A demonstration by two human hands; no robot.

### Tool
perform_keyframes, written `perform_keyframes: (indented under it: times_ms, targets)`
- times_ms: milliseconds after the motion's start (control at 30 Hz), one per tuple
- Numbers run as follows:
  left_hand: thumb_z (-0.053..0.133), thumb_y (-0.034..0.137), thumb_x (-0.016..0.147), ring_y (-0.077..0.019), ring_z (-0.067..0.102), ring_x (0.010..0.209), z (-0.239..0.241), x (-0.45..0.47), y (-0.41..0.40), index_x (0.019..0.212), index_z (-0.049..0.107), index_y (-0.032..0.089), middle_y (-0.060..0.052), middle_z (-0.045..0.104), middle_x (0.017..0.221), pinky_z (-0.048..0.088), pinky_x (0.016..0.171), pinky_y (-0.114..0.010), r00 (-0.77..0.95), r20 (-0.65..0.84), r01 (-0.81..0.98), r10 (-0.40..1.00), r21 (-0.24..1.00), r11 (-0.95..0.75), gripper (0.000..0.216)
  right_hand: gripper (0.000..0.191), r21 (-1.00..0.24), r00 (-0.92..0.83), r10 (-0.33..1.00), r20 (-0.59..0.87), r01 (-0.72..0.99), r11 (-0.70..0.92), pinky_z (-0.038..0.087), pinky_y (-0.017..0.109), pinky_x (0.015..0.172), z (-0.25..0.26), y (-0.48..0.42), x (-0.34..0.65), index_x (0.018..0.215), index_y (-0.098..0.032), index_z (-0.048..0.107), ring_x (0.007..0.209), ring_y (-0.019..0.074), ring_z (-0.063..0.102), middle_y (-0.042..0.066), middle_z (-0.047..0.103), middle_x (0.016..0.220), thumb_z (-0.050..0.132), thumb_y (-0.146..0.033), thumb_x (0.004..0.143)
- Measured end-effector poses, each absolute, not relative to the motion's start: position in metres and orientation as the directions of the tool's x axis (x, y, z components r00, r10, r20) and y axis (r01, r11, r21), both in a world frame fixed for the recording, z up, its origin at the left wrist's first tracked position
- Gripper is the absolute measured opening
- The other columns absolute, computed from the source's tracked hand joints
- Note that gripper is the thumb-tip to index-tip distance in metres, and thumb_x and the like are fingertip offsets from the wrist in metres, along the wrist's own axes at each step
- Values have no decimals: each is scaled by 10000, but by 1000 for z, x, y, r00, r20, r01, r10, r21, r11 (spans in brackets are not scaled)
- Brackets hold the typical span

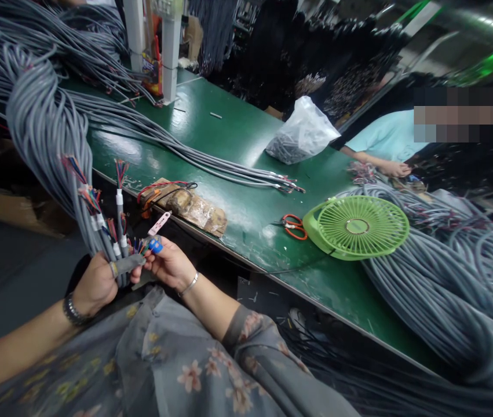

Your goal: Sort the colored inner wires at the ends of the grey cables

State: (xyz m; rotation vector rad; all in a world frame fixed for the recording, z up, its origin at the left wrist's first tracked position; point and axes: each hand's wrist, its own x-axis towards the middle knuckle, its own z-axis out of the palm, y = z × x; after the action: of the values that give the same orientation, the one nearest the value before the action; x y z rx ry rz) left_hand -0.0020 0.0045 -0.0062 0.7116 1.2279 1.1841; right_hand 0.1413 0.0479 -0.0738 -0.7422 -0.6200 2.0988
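Note:
My left hand (97, 282) is closed around the ends of several grey cables (121, 223), with a grey wrap on one finger. Fanned, multicoloured wire ends and white collars stick up above it. Close beside it, my right hand (168, 263) pinches the thin coloured wires (138, 245) of one cable end. A blue piece (155, 245) sits at its fingertips; whether it is worn or held I cannot tell. Just above that hand shows a small pale pink strip (159, 223). The thick grey cable bundle (46, 127) arches down from the table's left end to my left hand.
On the green table (237, 139) lie a taped wooden block (194, 208), orange-handled scissors (294, 226), a green fan (357, 227) and a clear plastic bag (302, 133). More grey cables (437, 295) hang over the right edge. A co-worker (385, 139) sits across the table.

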Motion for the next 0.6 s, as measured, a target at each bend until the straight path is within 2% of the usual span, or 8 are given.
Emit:
perform_keyframes:
  times_ms: [133, 200, 333, 400, 500, 600]
  targets:
    - [1031, 324, 460, -160, 543, 383, -9, -4, 7, 532, 723, 239, -32, 647, 439, 484, 396, -272, 21, -337, -234, 941, 914, 332, 327, 483, -705, -467, 842, -269, -500, -503, 560, 261, 579, -71, 46, 138, 794, -240, 648, 592, 134, 564, -56, 632, 677, 1052, -504, 823]
    - [1026, 325, 471, -156, 545, 387, -11, -4, 7, 546, 725, 231, -35, 646, 444, 488, 397, -269, 23, -345, -238, 938, 910, 340, 324, 455, -727, -418, 865, -277, -498, -473, 546, 258, 573, -69, 45, 138, 817, -236, 675, 587, 131, 555, -52, 644, 677, 1048, -496, 828]
    - [1009, 286, 471, -166, 587, 403, -8, -2, 5, 586, 699, 253, -4, 669, 475, 532, 417, -275, -101, -349, -297, 932, 904, 307, 332, 427, -727, -314, 899, -306, -533, -433, 527, 237, 588, -64, 48, 143, 799, -223, 689, 581, 109, 516, -35, 666, 680, 1030, -473, 858]
    - [997, 262, 456, -169, 601, 408, -4, 0, 5, 604, 692, 261, 9, 686, 486, 542, 421, -277, -166, -354, -333, 920, 898, 286, 339, 448, -716, -290, 895, -338, -539, -445, 523, 235, 573, -61, 52, 147, 812, -215, 711, 577, 111, 519, -22, 674, 687, 959, -568, 933]
    - [973, 272, 424, -165, 607, 412, 2, 6, 7, 608, 703, 252, 15, 679, 473, 546, 424, -272, -228, -349, -365, 909, 896, 253, 328, 589, -706, -283, 879, -383, -524, -476, 510, 217, 544, -54, 62, 150, 807, -191, 740, 567, 105, 536, 3, 685, 696, 798, -734, 1026]
    - [954, 299, 428, -160, 609, 437, 4, 10, 12, 609, 716, 246, 17, 680, 481, 549, 431, -263, -267, -345, -376, 900, 897, 232, 304, 654, -723, -294, 876, -382, -495, -481, 501, 202, 526, -48, 73, 149, 797, -193, 742, 570, 101, 547, 12, 712, 718, 759, -808, 1017]
